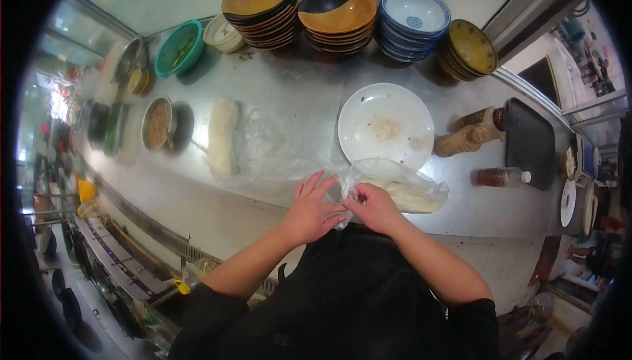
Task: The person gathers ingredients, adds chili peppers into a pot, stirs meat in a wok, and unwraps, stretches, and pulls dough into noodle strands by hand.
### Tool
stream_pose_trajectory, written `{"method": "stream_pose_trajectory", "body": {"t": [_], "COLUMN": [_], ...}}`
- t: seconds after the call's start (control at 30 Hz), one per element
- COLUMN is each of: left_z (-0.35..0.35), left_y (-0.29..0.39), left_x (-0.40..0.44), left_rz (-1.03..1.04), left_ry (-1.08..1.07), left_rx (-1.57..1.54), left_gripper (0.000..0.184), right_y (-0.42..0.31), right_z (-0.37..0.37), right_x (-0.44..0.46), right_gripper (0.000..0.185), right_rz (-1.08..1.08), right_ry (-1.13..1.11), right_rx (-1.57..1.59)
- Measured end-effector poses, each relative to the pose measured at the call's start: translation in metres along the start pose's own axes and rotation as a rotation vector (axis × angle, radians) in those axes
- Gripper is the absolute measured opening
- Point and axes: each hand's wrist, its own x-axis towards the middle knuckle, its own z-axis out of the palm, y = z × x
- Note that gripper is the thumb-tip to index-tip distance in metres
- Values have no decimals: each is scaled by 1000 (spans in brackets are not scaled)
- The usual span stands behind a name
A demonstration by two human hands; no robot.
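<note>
Basically, the clear bag [431, 190] lies near the front edge of the tabletop [296, 103], just beyond the right hand [373, 208] and seeming to overlap the near rim of the white plate [421, 119]; inside sits a pale slab [407, 196], looks like dough. Handling, my guess: slab soft, dense, some heft, will sag and dent if squeezed; film thin, limp, slick, tears easily, lends no stiffness. Where to hold: bunched neck [344, 194] for control; flat palm under the slab for any lift; keep fingertips from digging in.

Right grip is clamped on that neck, thumb and forefinger pinching the plastic; right forearm [438, 261] angles in from lower right. Left hand [311, 210] is at the same bunch; upper fingers fanned apart, thumb and forefinger by the film; can't tell if that grip pinches or merely touches; left forearm [247, 264] runs in from lower left, so both hands meet ahead of the body. Loose film [276, 169] spreads leftward to near a pale log [224, 136]; log is well apart from both hands.
</note>
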Motion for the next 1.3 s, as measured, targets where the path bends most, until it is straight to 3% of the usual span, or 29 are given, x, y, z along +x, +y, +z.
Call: {"method": "stream_pose_trajectory", "body": {"t": [0.13, 0.2, 0.23, 0.3, 0.4, 0.5, 0.63, 0.73, 0.8, 0.83, 0.9, 0.93, 1.0, 1.03, 1.1, 1.23, 1.3], "left_z": [8, 9, 4, -5, -16, -14, -8, -2, 2, 3, 3, 0, -3, -3, -1, -2, -5], "left_y": [-7, -17, -25, -34, -32, -10, -2, -4, -5, -6, -6, -4, 0, 2, 3, 2, -2], "left_x": [0, -2, -3, -4, -1, 10, 31, 37, 38, 38, 39, 38, 35, 33, 27, 24, 21], "left_rz": [6, -17, -21, -23, -50, -100, -28, 80, 119, 115, 111, 102, 98, 80, 55, 107, 124], "left_ry": [44, 57, 110, 164, 120, 128, 41, 78, 137, 134, 131, 123, 114, 112, 112, 194, 247], "left_rx": [13, 46, 113, 182, 247, 82, 54, 66, 31, -23, -76, -117, -156, -156, -156, -166, -134], "left_gripper": [15, 18, 18, 20, 11, 10, 17, 14, 12, 10, 9, 10, 11, 12, 14, 13, 12], "right_y": [3, 13, 20, 34, 41, 33, 19, 19, -2, -8, -18, -21, -29, -31, -32, -21, -16], "right_z": [-3, -4, -10, -26, -26, -23, -28, -31, -27, -28, -28, -28, -25, -21, -12, -15, -22], "right_x": [-1, 0, 1, 4, 0, -2, -7, -10, -17, -23, -33, -33, -31, -29, -26, -21, -18], "right_gripper": [29, 24, 24, 20, 16, 14, 13, 11, 12, 12, 19, 19, 20, 20, 17, 17, 14], "right_rz": [12, -198, -199, 76, 51, 28, -19, -23, -318, -318, -580, -580, -239, -242, -506, -510, -470], "right_ry": [-54, 190, 192, 254, 130, -15, -19, -29, 675, 677, 583, 584, 211, 214, 418, 392, 482], "right_rx": [47, -232, -234, 227, 486, 575, 607, 564, -44, -43, -227, -226, -28, -29, -136, -224, -401]}}
